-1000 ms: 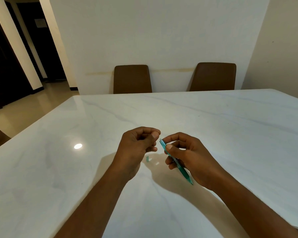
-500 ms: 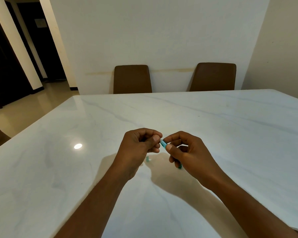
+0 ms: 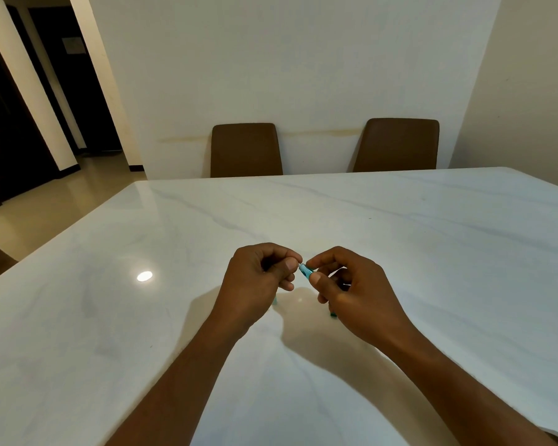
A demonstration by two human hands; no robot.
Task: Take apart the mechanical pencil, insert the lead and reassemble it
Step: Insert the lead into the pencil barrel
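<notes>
R hand [image 3: 355,291] grips the teal pencil [image 3: 306,271], open end pointing up-left at L hand [image 3: 258,281]. L fingertips pinch shut right at that end, lead too thin to see. Small cap [image 3: 275,300] lies on table [image 3: 432,236] below

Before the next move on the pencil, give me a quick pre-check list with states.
1. Pencil held firmly: ok, right hand pinches it near its top end.
2. Left hand at the open end: ok, its fingers meet the pencil's top.
3. Lead present in the left fingers: cannot tell, too thin to see.
4. Lead lined up with the opening: cannot tell, fingers hide it.
5. Small teal part kept within reach: ok, it lies on the table just under the left hand.
6. Pencil tip free: ok, the lower end shows below the right hand; whether it touches the table is unclear.
</notes>
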